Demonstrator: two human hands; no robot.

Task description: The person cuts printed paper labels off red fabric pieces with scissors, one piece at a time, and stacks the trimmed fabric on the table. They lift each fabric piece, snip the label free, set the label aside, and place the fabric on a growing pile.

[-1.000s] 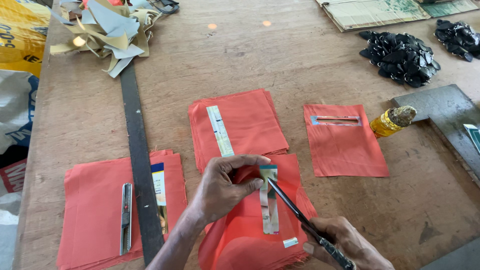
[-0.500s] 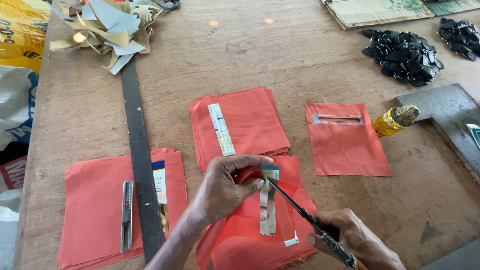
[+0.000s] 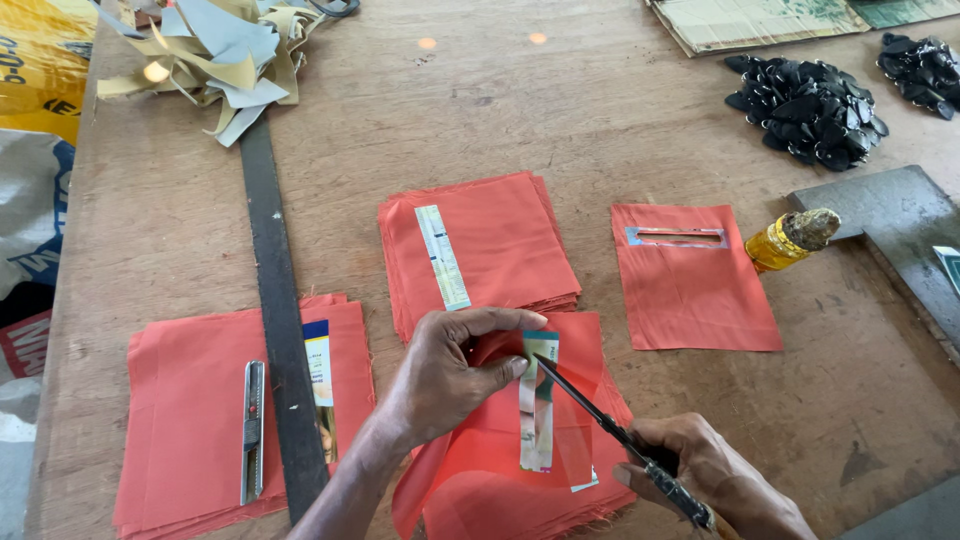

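I see an orange-red fabric piece (image 3: 480, 460) lying on top of a stack of the same cloth at the table's near edge, its upper part lifted and folded back. A narrow card strip (image 3: 537, 405), printed and partly shiny, lies lengthwise along its middle, the top end raised with the fold. A thin dark pointed tool (image 3: 600, 425) slants across, its tip touching the strip's upper end
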